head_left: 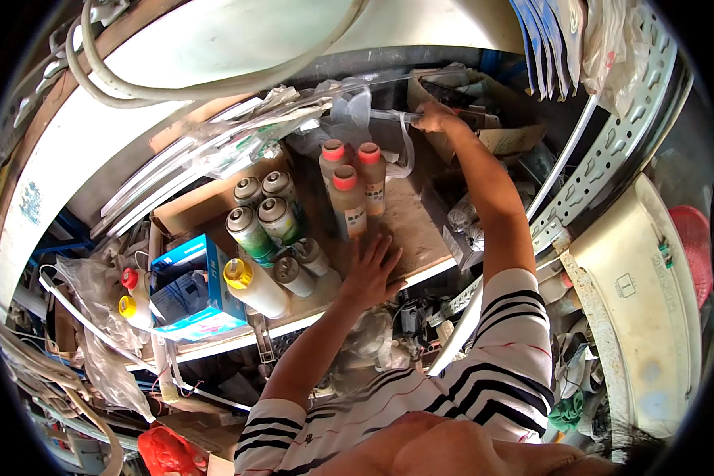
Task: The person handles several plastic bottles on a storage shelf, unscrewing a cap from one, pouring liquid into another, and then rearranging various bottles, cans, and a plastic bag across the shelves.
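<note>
My left hand (370,270) lies on the wooden shelf (420,238) near its front edge, fingers spread and holding nothing. Just beyond its fingertips stand three brownish bottles (347,202) with red caps. My right hand (436,117) reaches to the back of the shelf, fingers closed around the narrow end of a see-through, funnel-shaped plastic piece (353,107). A white plastic loop (408,151) hangs below that piece. Beside the right hand is an open cardboard box (512,140) with dark items inside. Part of the right hand's grip is hidden.
Several spray cans (276,218) stand left of the bottles, with a yellow-capped white bottle (258,289) in front. A blue box (206,317) sits at the shelf's left end. Long plastic-wrapped strips (190,163) lie behind. A perforated metal upright (587,174) rises on the right.
</note>
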A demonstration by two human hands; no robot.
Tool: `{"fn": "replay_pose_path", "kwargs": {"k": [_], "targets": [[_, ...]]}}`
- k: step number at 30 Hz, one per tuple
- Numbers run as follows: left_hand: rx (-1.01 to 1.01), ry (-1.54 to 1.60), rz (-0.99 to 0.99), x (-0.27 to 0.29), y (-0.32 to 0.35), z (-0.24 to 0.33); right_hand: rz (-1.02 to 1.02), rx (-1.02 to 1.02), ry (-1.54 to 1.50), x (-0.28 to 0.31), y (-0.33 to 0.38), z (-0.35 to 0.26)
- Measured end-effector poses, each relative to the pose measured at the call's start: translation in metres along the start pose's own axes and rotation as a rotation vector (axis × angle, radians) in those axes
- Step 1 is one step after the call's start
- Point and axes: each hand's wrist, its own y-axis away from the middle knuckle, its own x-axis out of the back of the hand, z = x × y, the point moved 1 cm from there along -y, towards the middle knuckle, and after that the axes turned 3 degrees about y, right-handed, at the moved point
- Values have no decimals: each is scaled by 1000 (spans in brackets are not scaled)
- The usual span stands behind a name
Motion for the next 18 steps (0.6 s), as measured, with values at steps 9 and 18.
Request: {"fn": "replay_pose_path", "kwargs": {"k": [9, 18], "targets": [[-16, 3, 54, 6, 0, 0, -676, -280, -461, -4, 9, 42], [-8, -27, 5, 0, -1, 0, -541, -106, -746, -69, -28, 5]]}}
